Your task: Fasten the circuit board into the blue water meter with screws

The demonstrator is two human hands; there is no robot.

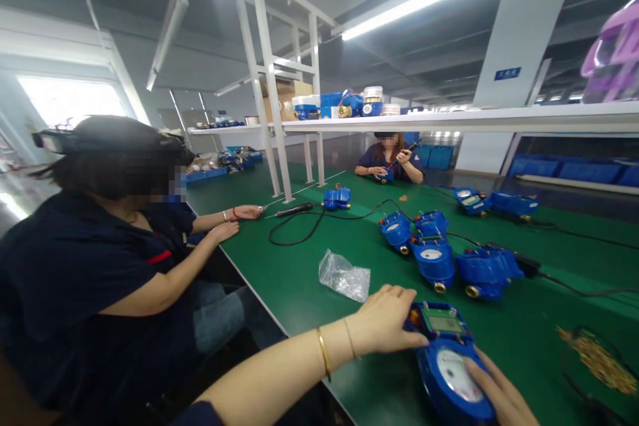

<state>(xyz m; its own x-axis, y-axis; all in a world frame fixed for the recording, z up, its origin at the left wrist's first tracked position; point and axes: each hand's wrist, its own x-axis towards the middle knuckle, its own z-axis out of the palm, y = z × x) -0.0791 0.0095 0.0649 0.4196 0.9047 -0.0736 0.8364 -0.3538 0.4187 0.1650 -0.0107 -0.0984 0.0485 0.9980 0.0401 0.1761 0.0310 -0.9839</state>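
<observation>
A blue water meter [452,373] with a white dial and a green circuit board with a small display in its opened top box lies close to me at the table's near edge. My left hand [387,319] holds it at the upper left corner, thumb by the dial and fingers curled along the box's side. Around the lower right side is my right hand [499,389], its thumb on the dial and the other fingers partly hidden. A clear plastic bag of small parts [349,278] rests just beyond my left hand.
Several blue water meters [433,263] stand farther back on the green table [299,266]. A black-handled tool [294,210] with a cable lies near the left edge. Brass-coloured wires [602,359] lie at right. One co-worker [100,259] sits at left, another [389,163] opposite; a shelf [424,120] spans overhead.
</observation>
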